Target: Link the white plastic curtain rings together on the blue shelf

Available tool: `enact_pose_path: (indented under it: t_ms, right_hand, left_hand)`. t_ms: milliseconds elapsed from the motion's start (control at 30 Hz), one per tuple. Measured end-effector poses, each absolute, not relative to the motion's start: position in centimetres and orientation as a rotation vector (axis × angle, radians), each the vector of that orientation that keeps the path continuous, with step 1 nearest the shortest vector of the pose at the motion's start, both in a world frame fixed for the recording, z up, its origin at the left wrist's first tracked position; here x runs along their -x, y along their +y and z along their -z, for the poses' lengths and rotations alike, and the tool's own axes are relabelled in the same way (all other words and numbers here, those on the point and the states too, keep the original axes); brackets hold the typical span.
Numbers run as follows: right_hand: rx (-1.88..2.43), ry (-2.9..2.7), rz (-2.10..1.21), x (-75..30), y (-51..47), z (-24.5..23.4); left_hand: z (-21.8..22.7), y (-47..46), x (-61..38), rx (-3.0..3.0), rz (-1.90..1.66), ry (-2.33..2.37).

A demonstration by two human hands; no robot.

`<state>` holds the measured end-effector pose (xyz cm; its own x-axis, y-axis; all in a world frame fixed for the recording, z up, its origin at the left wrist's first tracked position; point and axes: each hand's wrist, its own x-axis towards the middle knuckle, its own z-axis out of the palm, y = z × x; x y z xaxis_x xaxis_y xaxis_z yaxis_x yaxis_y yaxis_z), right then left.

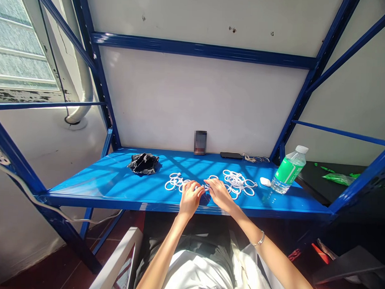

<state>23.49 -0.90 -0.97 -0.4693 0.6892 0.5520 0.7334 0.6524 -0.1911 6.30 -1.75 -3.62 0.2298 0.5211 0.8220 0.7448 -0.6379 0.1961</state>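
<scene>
My left hand [190, 198] and my right hand [219, 192] meet near the front edge of the blue shelf [115, 188], fingers pinched together on a small white ring piece [204, 187] between them. Just left of my left hand lies a small group of white plastic rings [176, 182]. A larger pile of white rings [238, 182] lies to the right of my right hand. A bracelet sits on my right wrist.
A crumpled black bag [144, 163] lies at the shelf's back left. A phone [200, 142] leans on the back wall, another dark phone [231, 155] lies flat beside a cable. A white earbud case [265, 181] and a green-labelled water bottle [289, 169] stand at right.
</scene>
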Motion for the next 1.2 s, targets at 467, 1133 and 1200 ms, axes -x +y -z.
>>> enact_pose_path:
  t_ms: [467, 1133, 1200]
  right_hand:
    - [1.032, -2.309, 0.109, -23.6, -1.2, 0.8]
    - [0.972, -2.261, 0.185, -23.4, -1.1, 0.6]
    - [0.972, -2.258, 0.183, -23.4, -1.0, 0.7]
  left_hand:
    - [4.3, -1.2, -5.9, 2.367, 1.727, -1.165]
    - [3.8, -2.1, -5.9, 2.410, 2.000, -1.362]
    - [3.8, -2.1, -6.0, 2.422, 1.982, -1.337]
